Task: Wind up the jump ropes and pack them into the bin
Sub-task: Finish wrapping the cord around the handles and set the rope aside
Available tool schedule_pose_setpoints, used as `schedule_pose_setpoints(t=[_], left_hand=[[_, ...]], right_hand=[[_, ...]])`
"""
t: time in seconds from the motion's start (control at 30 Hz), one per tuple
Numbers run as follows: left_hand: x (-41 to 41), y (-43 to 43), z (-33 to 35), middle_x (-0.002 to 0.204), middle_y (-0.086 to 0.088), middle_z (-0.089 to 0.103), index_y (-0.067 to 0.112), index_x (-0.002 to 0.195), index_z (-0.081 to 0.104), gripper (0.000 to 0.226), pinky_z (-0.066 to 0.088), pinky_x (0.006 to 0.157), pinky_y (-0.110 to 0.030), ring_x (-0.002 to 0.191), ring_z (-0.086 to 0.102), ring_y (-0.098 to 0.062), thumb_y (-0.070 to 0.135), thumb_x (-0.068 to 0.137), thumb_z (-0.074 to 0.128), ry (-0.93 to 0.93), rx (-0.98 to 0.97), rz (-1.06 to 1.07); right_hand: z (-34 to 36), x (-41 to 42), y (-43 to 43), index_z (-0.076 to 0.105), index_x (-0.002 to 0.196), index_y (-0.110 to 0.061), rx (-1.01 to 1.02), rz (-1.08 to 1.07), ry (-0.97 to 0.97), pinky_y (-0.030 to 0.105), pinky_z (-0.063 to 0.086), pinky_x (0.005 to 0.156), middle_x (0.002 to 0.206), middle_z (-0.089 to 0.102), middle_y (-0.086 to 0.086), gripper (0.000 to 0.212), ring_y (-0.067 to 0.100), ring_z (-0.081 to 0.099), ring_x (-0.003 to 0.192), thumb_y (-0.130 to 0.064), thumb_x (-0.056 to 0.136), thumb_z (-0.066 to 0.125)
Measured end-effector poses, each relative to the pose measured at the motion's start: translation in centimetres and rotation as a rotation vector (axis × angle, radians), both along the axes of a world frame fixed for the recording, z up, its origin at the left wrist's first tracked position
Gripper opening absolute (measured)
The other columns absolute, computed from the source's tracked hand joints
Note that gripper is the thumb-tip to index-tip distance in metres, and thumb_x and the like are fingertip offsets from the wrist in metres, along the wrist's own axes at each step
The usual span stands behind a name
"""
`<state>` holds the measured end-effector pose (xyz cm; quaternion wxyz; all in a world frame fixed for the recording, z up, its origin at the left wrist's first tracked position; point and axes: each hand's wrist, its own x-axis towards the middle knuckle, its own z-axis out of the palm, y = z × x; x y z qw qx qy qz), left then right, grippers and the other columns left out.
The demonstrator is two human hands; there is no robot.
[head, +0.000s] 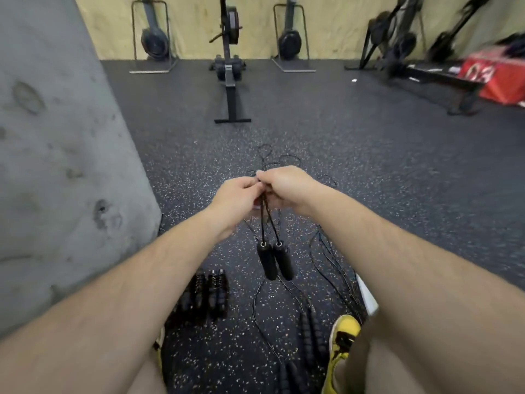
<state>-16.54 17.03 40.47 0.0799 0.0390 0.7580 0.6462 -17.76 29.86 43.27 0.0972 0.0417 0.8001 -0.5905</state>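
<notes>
My left hand [237,196] and my right hand [285,186] meet in front of me over the floor, both pinching the thin black cord of a jump rope. Its two black handles [274,260] dangle side by side below my hands. Loops of the same cord [272,157] stick out beyond my fingers. More jump ropes lie on the floor: ribbed black handles [207,297] at the lower left, others [308,336] by my right foot, and loose cords [332,265] to the right. No bin is clearly visible.
A grey concrete pillar [56,155] rises at the left. Rowing machines [230,64] and bikes stand along the far wall. A red box [500,78] sits at the far right. A white edge [366,294] shows beside my yellow shoe [341,342].
</notes>
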Motion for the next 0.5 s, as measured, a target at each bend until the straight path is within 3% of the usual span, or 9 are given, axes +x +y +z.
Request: schedule_pose_setpoints(t=[0.1,0.17,0.27,0.33,0.43,0.5], left_hand=[[-0.4,-0.9,0.6,0.09,-0.005,0.078,0.01,0.095,0.073,0.024,0.058,0.071,-0.031,0.083,0.071,-0.018,0.012,0.105,0.052,0.053,-0.006,0.004],[-0.6,-1.3,1.0,0.093,-0.007,0.078,0.011,0.097,0.075,0.02,0.059,0.076,-0.033,0.087,0.069,-0.016,0.016,0.104,0.056,0.096,-0.038,0.008],[-0.8,-2.3,1.1,0.1,-0.007,0.076,0.028,0.092,0.076,0.01,0.056,0.087,-0.043,0.083,0.061,-0.016,0.027,0.097,0.068,0.178,-0.224,-0.004],[-0.8,-2.9,1.1,0.09,-0.012,0.073,0.026,0.089,0.075,0.009,0.055,0.085,-0.045,0.074,0.055,-0.018,0.032,0.094,0.072,0.196,-0.329,-0.008],[-1.1,-3.5,1.5,0.079,-0.014,0.066,0.012,0.093,0.074,0.019,0.054,0.078,-0.044,0.069,0.054,-0.018,0.031,0.094,0.072,0.228,-0.356,0.016],[-1.4,-3.7,1.9,0.077,-0.016,0.064,0.01,0.089,0.074,0.021,0.056,0.079,-0.046,0.068,0.054,-0.018,0.031,0.093,0.073,0.262,-0.319,0.047]], right_hand=[[0.9,-0.6,-1.0,0.076,0.089,-0.004,0.055,-0.052,0.121,0.051,0.058,0.086,0.09,0.075,0.014,0.023,0.032,0.073,0.088,-0.024,0.089,0.065],[0.9,-1.0,-1.1,0.078,0.082,-0.01,0.022,-0.077,0.152,0.051,0.059,0.085,0.085,0.076,0.01,0.019,0.034,0.074,0.086,-0.026,0.086,0.067],[1.4,-1.3,-0.9,0.077,0.084,-0.014,-0.032,-0.105,0.167,0.044,0.06,0.086,0.084,0.076,0.005,0.017,0.02,0.07,0.065,-0.025,0.091,0.066],[2.0,-1.5,-0.8,0.077,0.088,-0.014,-0.085,-0.123,0.191,0.038,0.06,0.083,0.097,0.074,0.005,0.017,0.011,0.068,0.059,-0.025,0.094,0.065],[2.3,-2.0,-0.9,0.076,0.09,-0.014,-0.147,-0.11,0.208,0.031,0.06,0.073,0.107,0.073,0.008,0.019,0.013,0.068,0.076,-0.026,0.096,0.063],[2.5,-2.1,-1.3,0.076,0.092,-0.014,-0.139,-0.097,0.189,0.028,0.055,0.066,0.092,0.073,0.004,0.021,0.015,0.061,0.076,-0.027,0.096,0.06]])
